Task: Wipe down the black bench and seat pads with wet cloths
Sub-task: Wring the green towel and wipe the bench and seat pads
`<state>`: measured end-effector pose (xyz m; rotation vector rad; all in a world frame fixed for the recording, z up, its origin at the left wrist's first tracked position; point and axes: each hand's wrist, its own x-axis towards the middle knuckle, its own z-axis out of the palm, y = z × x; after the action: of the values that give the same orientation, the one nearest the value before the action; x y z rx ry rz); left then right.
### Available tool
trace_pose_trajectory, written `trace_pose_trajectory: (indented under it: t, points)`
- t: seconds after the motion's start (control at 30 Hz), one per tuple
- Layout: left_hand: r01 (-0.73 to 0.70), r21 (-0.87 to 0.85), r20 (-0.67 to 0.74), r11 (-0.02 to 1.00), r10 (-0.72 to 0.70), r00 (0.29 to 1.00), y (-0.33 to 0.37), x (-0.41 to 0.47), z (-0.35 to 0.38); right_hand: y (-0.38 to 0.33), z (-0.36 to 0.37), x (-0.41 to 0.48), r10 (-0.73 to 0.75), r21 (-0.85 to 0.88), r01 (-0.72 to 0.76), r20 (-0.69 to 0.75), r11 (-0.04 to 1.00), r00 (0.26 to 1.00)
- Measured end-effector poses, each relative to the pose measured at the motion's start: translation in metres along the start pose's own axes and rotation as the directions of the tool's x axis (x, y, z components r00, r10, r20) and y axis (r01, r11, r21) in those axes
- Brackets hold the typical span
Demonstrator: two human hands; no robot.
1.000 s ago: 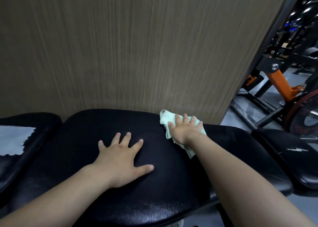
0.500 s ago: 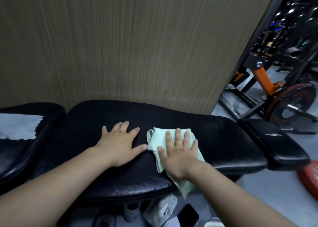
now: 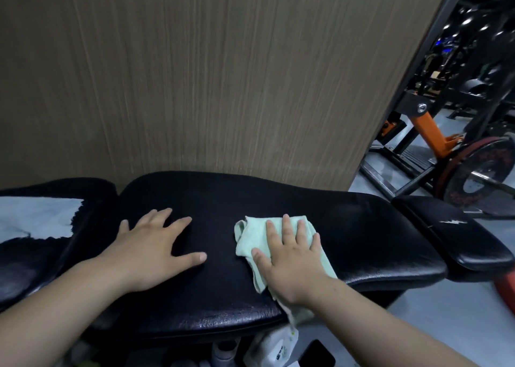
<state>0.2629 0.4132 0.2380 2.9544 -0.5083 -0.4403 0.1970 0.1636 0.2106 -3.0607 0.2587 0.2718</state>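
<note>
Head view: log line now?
left hand flat on bench pad | right hand presses green cloth there | white cloth on neighbouring pad

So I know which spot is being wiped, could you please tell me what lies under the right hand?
A pale green cloth lies under the right hand, on the black bench pad. Hand and cloth hide the pad surface beneath them.

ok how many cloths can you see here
2: a green cloth under the right hand on the middle pad, and a pale cloth on the left pad. Others may be hidden.
</note>
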Motion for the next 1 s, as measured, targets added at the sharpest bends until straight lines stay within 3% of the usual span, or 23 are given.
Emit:
trace_pose_trajectory:
  t: [0.3, 0.5, 0.63, 0.87, 1.0]
  points:
    - [0.047, -0.056, 0.028, 0.997, -0.045, 0.999, -0.014, 0.005, 0.007, 0.002, -0.020, 0.127, 0.087, 0.054, -0.083, -0.062, 0.995, 0.994]
    - [0.042, -0.060, 0.028, 0.997, -0.040, 0.999, -0.014, 0.003, 0.009, 0.002, -0.026, 0.155, 0.099, 0.054, -0.095, -0.071, 0.994, 0.993]
    - [0.035, -0.060, 0.026, 0.998, -0.033, 0.999, -0.014, 0.003, 0.009, -0.003, -0.024, 0.128, 0.074, 0.016, -0.074, -0.051, 0.997, 0.996]
    - [0.014, -0.035, -0.002, 0.999, -0.014, 1.000, -0.017, 0.002, 0.013, -0.038, -0.002, 0.000, -0.057, -0.026, 0.057, 0.000, 0.998, 0.998]
    - [0.005, -0.021, -0.045, 1.000, -0.006, 0.999, -0.019, 0.000, 0.017, -0.060, 0.017, -0.046, -0.091, -0.072, 0.087, -0.057, 0.994, 0.994]
